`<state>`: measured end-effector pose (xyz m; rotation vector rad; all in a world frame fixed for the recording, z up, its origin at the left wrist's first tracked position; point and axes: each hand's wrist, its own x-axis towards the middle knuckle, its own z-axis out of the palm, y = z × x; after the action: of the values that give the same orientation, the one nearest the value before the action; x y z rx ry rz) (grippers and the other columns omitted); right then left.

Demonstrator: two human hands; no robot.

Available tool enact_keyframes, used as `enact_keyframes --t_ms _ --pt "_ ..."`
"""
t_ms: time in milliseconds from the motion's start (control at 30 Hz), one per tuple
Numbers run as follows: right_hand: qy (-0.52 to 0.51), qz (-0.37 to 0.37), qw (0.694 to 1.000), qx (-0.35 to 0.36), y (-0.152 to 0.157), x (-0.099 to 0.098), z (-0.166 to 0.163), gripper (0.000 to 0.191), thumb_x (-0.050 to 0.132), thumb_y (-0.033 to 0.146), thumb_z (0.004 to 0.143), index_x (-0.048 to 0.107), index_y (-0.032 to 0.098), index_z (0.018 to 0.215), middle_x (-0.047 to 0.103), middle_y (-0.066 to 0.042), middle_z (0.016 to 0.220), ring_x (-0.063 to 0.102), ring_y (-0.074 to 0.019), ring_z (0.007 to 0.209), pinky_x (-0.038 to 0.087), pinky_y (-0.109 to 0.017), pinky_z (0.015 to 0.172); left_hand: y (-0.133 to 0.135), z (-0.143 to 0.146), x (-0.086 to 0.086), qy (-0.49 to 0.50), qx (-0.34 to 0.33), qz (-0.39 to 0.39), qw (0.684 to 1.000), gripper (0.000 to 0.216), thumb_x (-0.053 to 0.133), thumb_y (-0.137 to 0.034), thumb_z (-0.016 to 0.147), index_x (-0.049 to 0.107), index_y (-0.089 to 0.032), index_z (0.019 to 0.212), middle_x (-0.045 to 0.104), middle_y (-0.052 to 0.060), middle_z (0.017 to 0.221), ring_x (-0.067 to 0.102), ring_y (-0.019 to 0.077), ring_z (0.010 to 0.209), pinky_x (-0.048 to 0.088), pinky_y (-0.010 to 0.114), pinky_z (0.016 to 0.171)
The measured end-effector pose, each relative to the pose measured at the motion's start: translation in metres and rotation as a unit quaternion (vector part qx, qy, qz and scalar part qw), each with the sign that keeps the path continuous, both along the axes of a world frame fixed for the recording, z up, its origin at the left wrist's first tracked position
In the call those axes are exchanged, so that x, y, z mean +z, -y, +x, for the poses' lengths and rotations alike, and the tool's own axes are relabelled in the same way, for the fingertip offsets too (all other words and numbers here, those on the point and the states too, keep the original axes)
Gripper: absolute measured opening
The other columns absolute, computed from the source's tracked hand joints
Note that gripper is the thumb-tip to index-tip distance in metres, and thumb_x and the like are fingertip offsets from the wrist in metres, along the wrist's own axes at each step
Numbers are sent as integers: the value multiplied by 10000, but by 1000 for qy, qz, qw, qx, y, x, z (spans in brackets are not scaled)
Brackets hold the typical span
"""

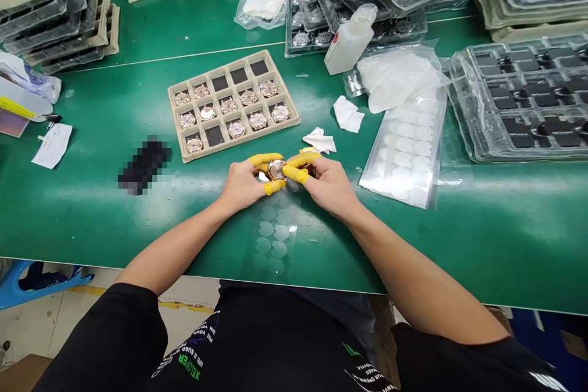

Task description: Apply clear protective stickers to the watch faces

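Note:
My left hand [248, 180], with yellow finger cots on its fingertips, grips a round rose-gold watch head [276, 169] between thumb and fingers. From the other side my right hand [324, 180], also in yellow finger cots, is closed with thumb and fingers at the watch's right edge. A small white scrap [263, 177] shows by the left fingers. Below the hands lies a clear sheet of round protective films [272, 239]. Beyond them is a beige compartment tray [243, 142] with several similar watch heads; dark pads show in other compartments.
Crumpled white wipes [348, 115] and a bag of round stickers [402, 153] lie to the right. A white bottle [351, 40] stands behind, near stacked clear trays [528, 101]. More trays [59, 18] are piled at left. A blurred black object [144, 165] lies left of the tray.

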<state>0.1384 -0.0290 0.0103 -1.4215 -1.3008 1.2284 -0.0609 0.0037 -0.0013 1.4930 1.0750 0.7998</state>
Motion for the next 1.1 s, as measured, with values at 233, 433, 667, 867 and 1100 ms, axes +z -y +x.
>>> enact_keyframes --t_ms 233,433,667,867,1100 --pt "28 21 999 -11 1 0 0 371 790 589 809 764 227 885 776 -78 1003 670 -230 921 539 -417 871 0 0 -1 -5 0 12 1000 589 901 -286 654 796 -216 1230 829 58 1157 794 227 1017 630 324 934" --pt "26 16 999 -38 4 -2 -7 350 779 560 803 781 229 915 780 -74 1001 657 -212 870 536 -412 845 0 0 -1 -10 5 13 1000 574 897 -282 656 798 -221 1218 829 52 1152 795 214 977 630 323 928" --pt "38 37 997 -50 6 1 -11 329 748 551 830 771 226 876 785 -78 1018 647 -203 858 512 -382 767 0 0 -1 -8 7 19 1000 557 888 -274 658 800 -225 1206 833 44 1125 796 204 946 633 308 896" --pt "52 62 995 -51 6 2 -12 301 736 525 849 770 227 865 790 -76 1011 655 -204 865 492 -376 749 0 0 -2 -22 6 30 999 549 881 -286 668 801 -228 1208 832 38 1116 790 187 914 630 295 878" --pt "58 84 993 -59 8 1 -14 256 726 484 867 766 231 883 788 -69 997 659 -202 862 492 -372 739 0 1 -1 -28 6 34 999 538 877 -281 670 802 -234 1201 832 34 1129 792 185 916 632 288 862"
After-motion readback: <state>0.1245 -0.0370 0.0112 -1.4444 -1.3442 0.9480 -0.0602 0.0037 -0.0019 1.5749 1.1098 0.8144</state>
